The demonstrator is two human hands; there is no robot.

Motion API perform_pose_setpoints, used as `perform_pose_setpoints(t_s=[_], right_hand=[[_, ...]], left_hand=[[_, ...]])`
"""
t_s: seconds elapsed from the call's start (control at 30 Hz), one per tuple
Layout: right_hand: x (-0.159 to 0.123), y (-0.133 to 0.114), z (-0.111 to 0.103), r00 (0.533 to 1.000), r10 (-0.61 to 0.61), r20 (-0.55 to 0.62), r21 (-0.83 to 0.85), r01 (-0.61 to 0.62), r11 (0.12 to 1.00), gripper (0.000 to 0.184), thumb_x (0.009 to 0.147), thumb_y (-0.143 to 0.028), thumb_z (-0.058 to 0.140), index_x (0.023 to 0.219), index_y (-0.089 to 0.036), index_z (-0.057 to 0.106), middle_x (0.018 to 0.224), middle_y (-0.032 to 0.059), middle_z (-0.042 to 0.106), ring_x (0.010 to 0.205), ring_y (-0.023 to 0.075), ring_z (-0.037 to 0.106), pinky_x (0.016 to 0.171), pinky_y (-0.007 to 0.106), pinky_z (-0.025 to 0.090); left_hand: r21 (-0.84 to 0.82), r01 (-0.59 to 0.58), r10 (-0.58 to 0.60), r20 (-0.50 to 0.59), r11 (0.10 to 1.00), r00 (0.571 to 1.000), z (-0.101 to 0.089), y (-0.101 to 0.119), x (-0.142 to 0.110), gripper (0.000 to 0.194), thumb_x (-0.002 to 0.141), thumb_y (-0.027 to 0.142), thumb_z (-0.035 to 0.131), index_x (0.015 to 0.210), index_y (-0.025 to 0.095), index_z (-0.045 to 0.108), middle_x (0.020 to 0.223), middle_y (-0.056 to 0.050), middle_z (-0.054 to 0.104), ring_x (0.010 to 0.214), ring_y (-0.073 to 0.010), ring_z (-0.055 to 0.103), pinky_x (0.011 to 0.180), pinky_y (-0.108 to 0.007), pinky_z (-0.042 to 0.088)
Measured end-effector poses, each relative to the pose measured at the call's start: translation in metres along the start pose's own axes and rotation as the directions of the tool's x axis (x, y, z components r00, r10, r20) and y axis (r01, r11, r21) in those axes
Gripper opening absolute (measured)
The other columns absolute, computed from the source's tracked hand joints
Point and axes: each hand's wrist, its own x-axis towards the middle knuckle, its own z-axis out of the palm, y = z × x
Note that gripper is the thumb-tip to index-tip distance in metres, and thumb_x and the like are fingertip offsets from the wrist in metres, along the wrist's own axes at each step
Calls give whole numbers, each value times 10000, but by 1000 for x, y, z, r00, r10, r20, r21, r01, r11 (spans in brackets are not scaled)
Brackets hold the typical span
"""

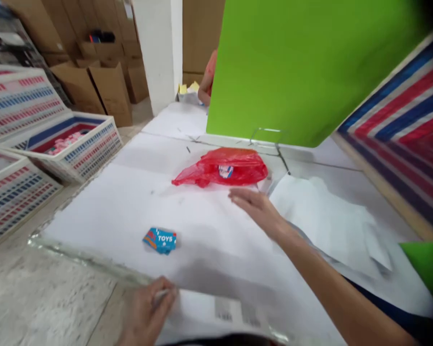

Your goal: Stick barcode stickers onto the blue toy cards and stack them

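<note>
Three striped baskets sit at our 10 o'clock; one basket (94, 144) holds pinkish packets. Our right hand (258, 209) hovers loose, grip released, just below the red bag (223, 168) at 12. Left hand (147, 312) pinches a barcoded sheet (216, 312). Blue box (160, 240) reads "TOYS", mid-worktop (111, 211).
</note>
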Motion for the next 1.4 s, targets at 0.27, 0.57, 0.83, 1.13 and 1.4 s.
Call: perform_pose_setpoints(t_s=[0.27,0.57,0.83,1.13,1.4], right_hand=[[-134,5,35,894,154,420,-6,-167,986,215,814,-348,479,729,-198,607,676,-11,597,654,139,537,592,230,402],[-87,-25,81,937,-142,320,-323,249,913,180,834,-262,497,970,-191,593,971,78,613,916,219,553,794,341,440],[-35,-51,153,894,-198,403,-495,394,774,319,719,-212,634,1025,-151,568,1040,102,588,1006,255,510,861,381,420],[-52,-34,123,933,-130,337,-547,306,779,255,743,-201,592,995,-173,570,975,58,603,932,215,541,826,330,438],[-109,-4,50,978,25,208,-260,31,965,281,813,-273,532,1085,-209,565,1108,65,596,1033,200,535,899,332,417]], left_hand=[[-274,272,-252,106,922,962,-17,21,18,384,740,511,500,597,155,490,515,53,325,495,-90,319,443,-186,227],[-63,232,-235,-43,971,971,-35,-8,-14,349,741,481,499,667,166,627,631,-12,563,689,-193,527,621,-260,430],[-72,165,-171,-87,984,981,-43,-18,-21,379,786,478,464,647,164,623,614,-16,582,660,-185,548,596,-250,448],[-69,107,-111,-66,992,992,-42,-33,-15,351,759,474,499,610,176,610,579,-4,571,603,-175,533,532,-224,427],[-45,76,-73,67,996,995,-41,-6,13,345,773,445,474,584,168,558,543,30,490,547,-136,465,480,-190,331]])
